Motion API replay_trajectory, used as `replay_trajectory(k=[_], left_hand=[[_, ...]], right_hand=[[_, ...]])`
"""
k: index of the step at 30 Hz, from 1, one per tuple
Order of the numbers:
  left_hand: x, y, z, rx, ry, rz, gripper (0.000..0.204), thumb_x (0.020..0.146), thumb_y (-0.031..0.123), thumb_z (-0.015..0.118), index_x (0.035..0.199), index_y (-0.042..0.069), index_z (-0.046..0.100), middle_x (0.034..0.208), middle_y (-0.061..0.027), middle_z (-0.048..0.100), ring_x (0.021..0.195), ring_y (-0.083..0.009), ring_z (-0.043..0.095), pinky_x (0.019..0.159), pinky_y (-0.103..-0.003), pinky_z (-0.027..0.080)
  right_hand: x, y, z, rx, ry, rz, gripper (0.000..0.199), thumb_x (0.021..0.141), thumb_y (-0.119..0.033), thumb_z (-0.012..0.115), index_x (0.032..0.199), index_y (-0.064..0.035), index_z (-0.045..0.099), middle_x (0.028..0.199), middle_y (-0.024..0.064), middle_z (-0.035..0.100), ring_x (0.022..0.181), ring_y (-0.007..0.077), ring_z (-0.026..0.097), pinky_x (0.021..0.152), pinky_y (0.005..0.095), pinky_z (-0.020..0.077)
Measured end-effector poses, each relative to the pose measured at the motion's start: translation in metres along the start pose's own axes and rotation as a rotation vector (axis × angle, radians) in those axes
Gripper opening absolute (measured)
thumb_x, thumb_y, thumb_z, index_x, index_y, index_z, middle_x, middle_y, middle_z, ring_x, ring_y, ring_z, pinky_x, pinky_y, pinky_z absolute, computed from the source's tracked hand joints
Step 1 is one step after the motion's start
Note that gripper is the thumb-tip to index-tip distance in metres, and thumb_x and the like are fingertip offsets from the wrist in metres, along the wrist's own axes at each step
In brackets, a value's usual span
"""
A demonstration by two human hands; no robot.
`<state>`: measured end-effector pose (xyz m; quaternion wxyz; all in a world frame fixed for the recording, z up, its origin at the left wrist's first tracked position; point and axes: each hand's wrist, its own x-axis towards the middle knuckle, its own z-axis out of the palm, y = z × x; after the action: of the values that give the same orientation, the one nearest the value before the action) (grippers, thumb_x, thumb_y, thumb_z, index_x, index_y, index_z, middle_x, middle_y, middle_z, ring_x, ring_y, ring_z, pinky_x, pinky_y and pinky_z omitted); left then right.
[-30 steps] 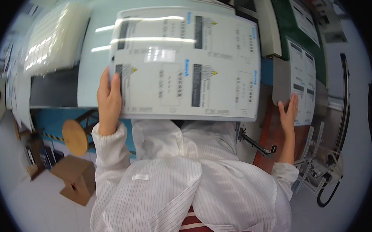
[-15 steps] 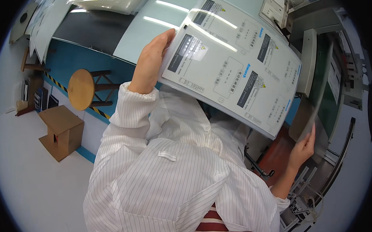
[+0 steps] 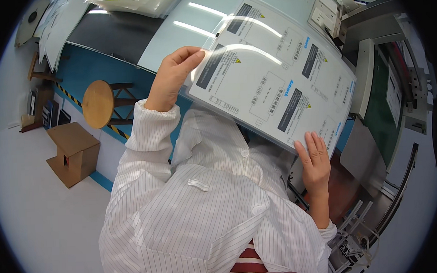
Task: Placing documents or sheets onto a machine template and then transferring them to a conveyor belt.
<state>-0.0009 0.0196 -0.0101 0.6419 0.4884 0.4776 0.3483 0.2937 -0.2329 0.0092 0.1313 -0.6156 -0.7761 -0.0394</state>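
A stack of clear glossy printed sheets [image 3: 257,76], with dark label blocks, blue lettering and yellow warning triangles, lies tilted at the edge of the pale work table. My left hand [image 3: 173,79] is closed in a pinch, thumb against forefinger, at the left edge of the top sheet. At the near right corner, my right hand [image 3: 316,161] rests with its fingers stretched out flat on the sheet. Right of the stack stands a machine with a green bed [image 3: 373,110], on which a white printed sheet [image 3: 394,97] lies.
Clear plastic film [image 3: 139,3] is piled at the far left of the pale table [image 3: 168,38], beside a dark surface [image 3: 114,36]. A round wooden stool [image 3: 98,104] and an open cardboard box [image 3: 74,150] stand at the left. A metal frame with tubing [image 3: 352,238] is at the lower right.
My right hand has left the metal plate by the machine and moved left onto the sheets' near right corner. My left hand has shifted from gripping the stack's side to pinching its edge.
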Motion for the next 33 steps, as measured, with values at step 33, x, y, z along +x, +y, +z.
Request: replay_trajectory(k=[33], left_hand=[[0.014,-0.020,0.006,0.419,-0.141,0.213,0.042,0.103,0.022,0.047,0.136,-0.004,0.045,0.121,-0.0073,0.058,0.105,-0.0126,0.053,0.093,-0.025,0.041]], right_hand=[[-0.033,0.033,0.009,0.131,0.247,0.153,0.041,0.098,-0.037,0.049,0.124,-0.0077,0.062,0.131,0.0152,0.058,0.123,0.0299,0.055,0.106,0.0422,0.0399]])
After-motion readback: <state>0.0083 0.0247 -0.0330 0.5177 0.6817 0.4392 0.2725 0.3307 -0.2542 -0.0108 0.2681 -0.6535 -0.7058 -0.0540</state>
